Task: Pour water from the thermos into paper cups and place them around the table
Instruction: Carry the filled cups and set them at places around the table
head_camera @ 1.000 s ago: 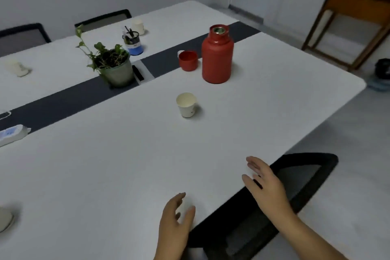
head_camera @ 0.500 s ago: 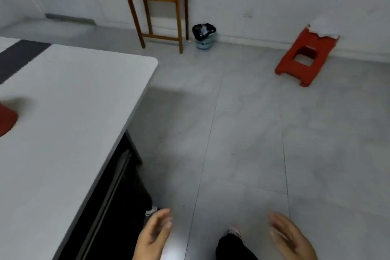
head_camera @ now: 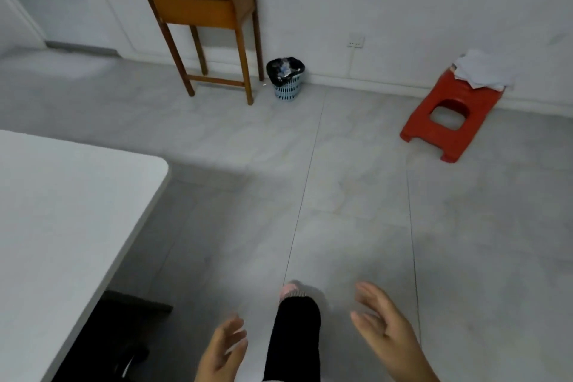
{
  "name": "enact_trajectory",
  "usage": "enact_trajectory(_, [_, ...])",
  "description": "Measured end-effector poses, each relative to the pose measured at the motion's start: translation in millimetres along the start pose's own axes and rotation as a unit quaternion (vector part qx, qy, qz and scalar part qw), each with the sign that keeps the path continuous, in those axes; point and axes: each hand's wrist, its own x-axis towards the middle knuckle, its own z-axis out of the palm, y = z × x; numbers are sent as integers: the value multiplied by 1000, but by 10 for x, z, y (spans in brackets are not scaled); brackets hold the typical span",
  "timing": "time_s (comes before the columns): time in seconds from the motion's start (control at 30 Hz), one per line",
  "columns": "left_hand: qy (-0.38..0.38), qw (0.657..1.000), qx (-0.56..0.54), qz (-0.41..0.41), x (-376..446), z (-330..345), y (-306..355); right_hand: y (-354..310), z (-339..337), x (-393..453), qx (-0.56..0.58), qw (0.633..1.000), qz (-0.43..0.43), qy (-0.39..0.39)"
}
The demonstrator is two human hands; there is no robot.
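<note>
The thermos and the paper cups do not show in this view; of the task's things only the table [head_camera: 71, 211] shows, a white top with a rounded corner that fills the left side of the frame. No part of it is touched by a hand.

The left hand [head_camera: 221, 350] is at the bottom of the frame, a little left of the middle, over the floor and to the right of the table edge. Its fingers are loose and slightly spread, and it holds nothing. The right hand [head_camera: 384, 329] is at the lower right, palm turned inward, fingers apart and relaxed, also with nothing in it. Between the two hands a leg in black trousers [head_camera: 294, 338] reaches forward, with a pink shoe tip [head_camera: 290, 288] at its end.

Under the table edge, at the lower left, there is a dark shape, too dim to name.

The grey tiled floor [head_camera: 341, 195] fills the middle. At the upper middle a wooden side table [head_camera: 201, 0] stands against the white wall, and just beside its right legs there is a small blue bin [head_camera: 286, 77] with a black bag. At the upper right a red plastic stool [head_camera: 449, 115] stands near the wall, with white crumpled papers [head_camera: 479, 70] on it.
</note>
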Motion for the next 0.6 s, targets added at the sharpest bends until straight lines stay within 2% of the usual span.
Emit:
enact_trajectory(0.17, [17, 1000, 4, 0, 1141, 73, 742, -377, 26, 1095, 5, 999, 24, 44])
enact_trajectory(0.27, [11, 999, -18, 36, 1787, 56, 1295, -719, 29, 1761, 1, 998, 36, 53])
enact_trajectory(0.4, [27, 998, -33, 40, 2551, 36, 1707, -1038, 168, 2668, -39, 998, 3, 51])
enact_trajectory(0.5, [68, 997, -40, 19, 3118, -4, 1825, -1183, 434, 3486, -49, 999, 9, 10])
enact_trajectory(0.6, [141, 987, -75, -10, 3757, -140, 1981, -1405, 806, 4368, -68, 996, 4, -55])
